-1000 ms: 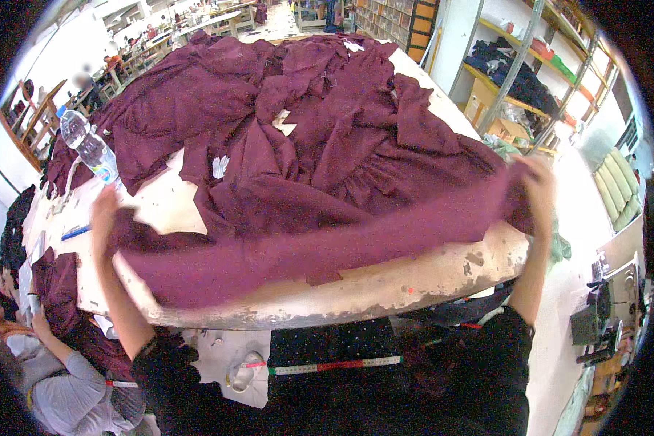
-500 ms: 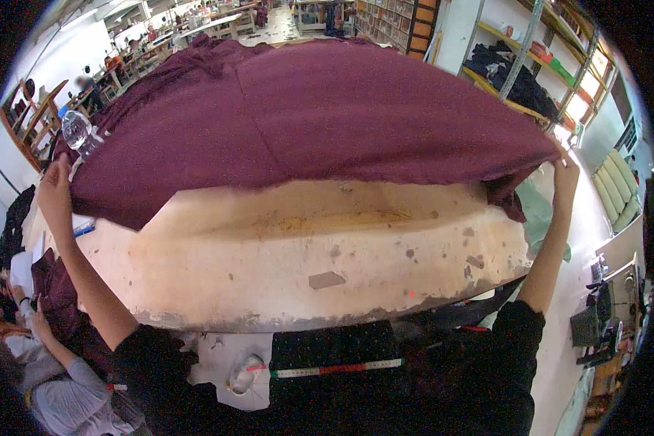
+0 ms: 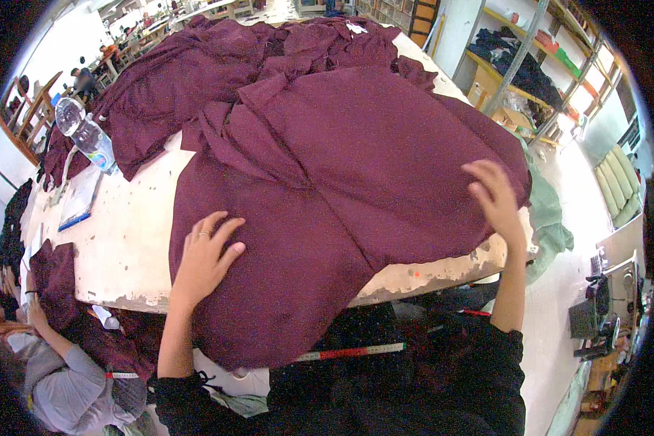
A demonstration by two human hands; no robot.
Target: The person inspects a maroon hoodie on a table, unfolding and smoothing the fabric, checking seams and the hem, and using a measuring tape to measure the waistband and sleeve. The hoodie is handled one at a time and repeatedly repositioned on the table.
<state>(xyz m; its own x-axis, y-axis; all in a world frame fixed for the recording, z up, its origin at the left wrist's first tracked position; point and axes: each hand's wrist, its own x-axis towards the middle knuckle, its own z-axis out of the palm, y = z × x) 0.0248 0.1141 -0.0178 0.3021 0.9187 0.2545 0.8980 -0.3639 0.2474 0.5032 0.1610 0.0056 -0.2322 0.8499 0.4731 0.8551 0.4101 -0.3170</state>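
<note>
– As the maroon cloth (image 3: pixel 400 145) lay spread before the person, where exactly was it?

– It covered the near middle of the bench (image 3: pixel 127 247), and a rounded part hung over the front edge toward the person's body.

– And how were the hands?

– The left hand (image 3: pixel 209 254) was loosely open over the cloth's left part, thumb apart from the fingers, gripping nothing that I could see. The right hand (image 3: pixel 495 200), slightly blurred, was half open over the right part, its fingers a little bent and also gripping nothing visible. Whether its fingertips touched the fabric, I couldn't tell.

– Could you read any labels?

– Hardly. The clear plastic bottle (image 3: pixel 85 132), beside the heaped maroon fabric (image 3: pixel 189 73), wore a coloured label (image 3: pixel 103 157), its print too small to make out. Below the bench's edge, a red-and-white tape measure (image 3: pixel 360 352) passed behind the hanging cloth, its markings too fine to read.

– What lay near the bottle?

– A clear folder (image 3: pixel 80 195) with a blue edge, flat on the bench.
</note>
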